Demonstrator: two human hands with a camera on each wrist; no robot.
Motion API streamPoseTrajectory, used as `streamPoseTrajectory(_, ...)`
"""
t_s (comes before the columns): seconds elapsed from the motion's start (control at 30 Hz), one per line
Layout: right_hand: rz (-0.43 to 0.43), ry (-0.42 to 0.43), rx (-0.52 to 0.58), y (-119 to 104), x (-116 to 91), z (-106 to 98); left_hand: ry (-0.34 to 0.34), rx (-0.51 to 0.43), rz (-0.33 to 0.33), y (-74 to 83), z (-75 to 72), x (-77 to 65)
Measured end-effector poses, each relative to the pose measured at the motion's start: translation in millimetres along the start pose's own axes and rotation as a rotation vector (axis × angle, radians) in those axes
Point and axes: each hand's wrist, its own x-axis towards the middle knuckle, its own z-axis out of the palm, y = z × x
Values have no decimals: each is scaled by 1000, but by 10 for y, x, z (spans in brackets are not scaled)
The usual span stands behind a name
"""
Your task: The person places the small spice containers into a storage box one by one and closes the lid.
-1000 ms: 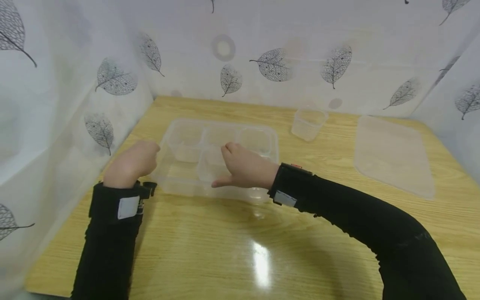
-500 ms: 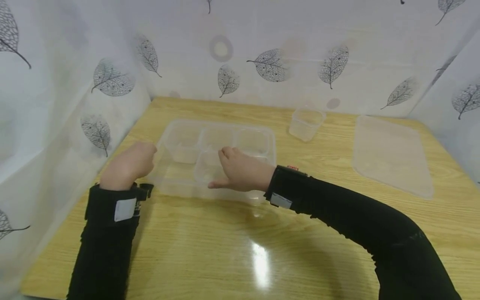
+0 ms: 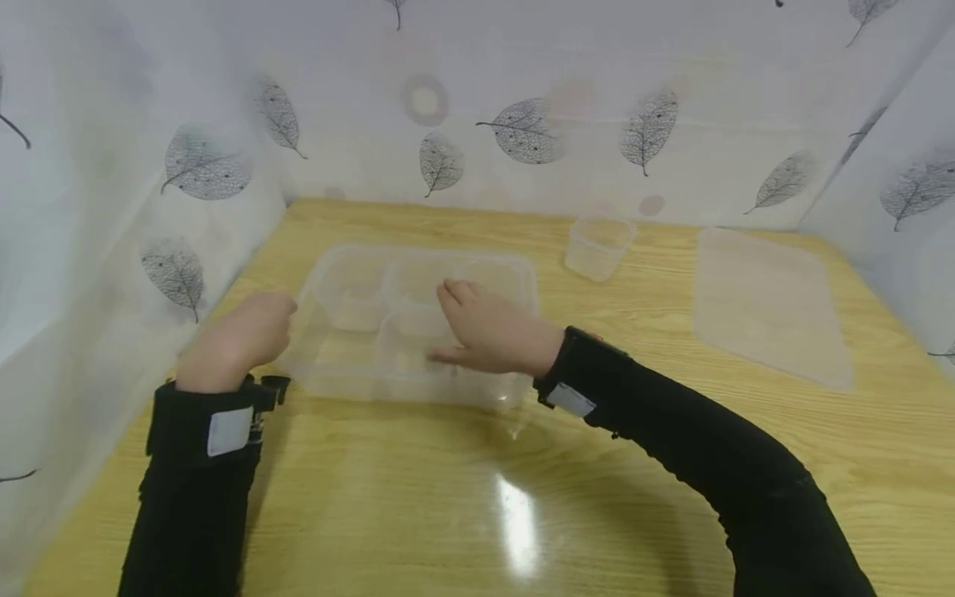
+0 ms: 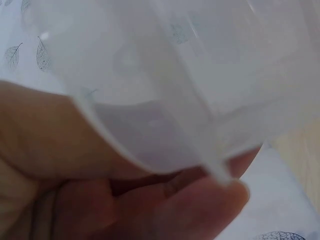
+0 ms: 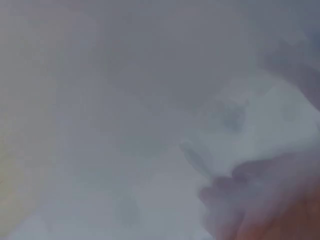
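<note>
A translucent plastic compartment box (image 3: 346, 385) sits on the table in the head view. My left hand (image 3: 242, 340) grips its left rim; in the left wrist view, the fingers (image 4: 190, 205) curl under the clear plastic edge. My right hand (image 3: 496, 332) is over the right half of the box, thumb apart from the bunched fingers. In the right wrist view, part of this hand (image 5: 270, 200) shows blurred behind pale, cloudy plastic. Whether it pinches a part of the box or a separate small container cannot be made out.
A small translucent plastic cup (image 3: 597, 253) stands behind and right of the box. A flat, frosted rectangular lid or sheet (image 3: 772, 307) lies on the wooden table (image 3: 373, 497) at the right. Leaf-printed curtains (image 3: 358, 91) border the table's back and sides.
The whole head view has shifted slightly. My right hand has moved a little rightward relative to the box. My left hand stays on the left rim.
</note>
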Motion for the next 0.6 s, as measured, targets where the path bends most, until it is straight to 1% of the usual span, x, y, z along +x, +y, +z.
streamPoseTrajectory(0.1,83,94,111,233,-69,-141,5,4,-3,-27,-5,-31)
streamPoseTrajectory(0.17,149,168,201,429,-128,-184,10,13,-6,-35,-3,-45)
streamPoseTrajectory(0.23,216,236,292,623,-192,-183,14,23,-2,-47,2,-60)
streamPoseTrajectory(0.37,324,350,433,959,-299,-82,31,38,26,-79,27,-86)
streamPoseTrajectory(0.43,368,381,480,1090,-335,-11,32,41,33,-100,40,-101)
streamPoseTrajectory(0.5,400,391,514,1196,-352,60,31,44,36,-122,52,-122)
streamPoseTrajectory(0.6,428,396,530,1313,-337,156,27,37,28,-174,77,-173)
